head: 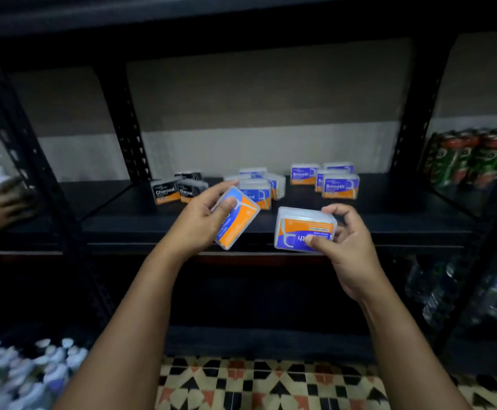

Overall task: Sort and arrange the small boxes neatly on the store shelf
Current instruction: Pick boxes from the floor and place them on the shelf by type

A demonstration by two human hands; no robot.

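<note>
My left hand [201, 220] grips a tilted blue and orange box [238, 220] just in front of the black shelf [389, 211]. My right hand [345, 244] pinches a second blue and orange box [303, 226], held upside down at the shelf's front edge. On the shelf stand black "Charcoal" boxes [167, 191] at the left, a loose cluster of blue and orange boxes [259, 187] in the middle, and several upright "Smooth" boxes [340, 186] at the right.
Black perforated uprights [129, 125] frame the bay. Green and red cans [463, 161] fill the bay to the right, with plastic bottles [463, 291] below them. Another person's hand [1, 205] reaches in at the far left. Bottle caps [19, 371] show at bottom left, above a patterned tiled floor [271, 383].
</note>
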